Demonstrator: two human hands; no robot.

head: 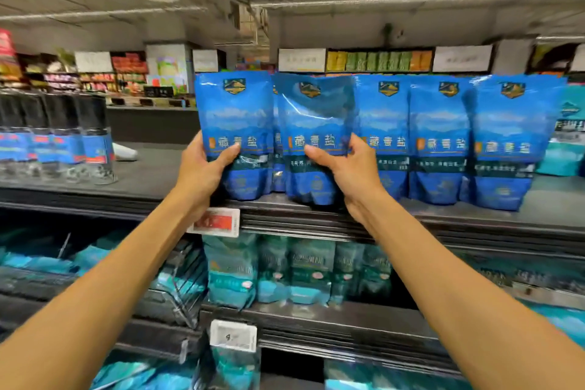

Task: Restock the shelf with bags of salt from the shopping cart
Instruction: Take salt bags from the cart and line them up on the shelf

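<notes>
A row of blue salt bags stands upright on the dark top shelf (152,177). My left hand (202,168) grips the leftmost bag (235,123) at its left edge, thumb across the front. My right hand (345,168) grips the second bag (316,123) from its right side; this bag sits slightly in front of the row, at the shelf's front edge. Three more blue bags (440,136) stand to the right. The shopping cart is out of view.
Dark bottles with blue labels (60,136) stand at the left of the same shelf, with bare shelf between them and the bags. Teal bags (297,269) fill the shelf below. Price tags (218,222) hang on the shelf edges. More aisles lie behind.
</notes>
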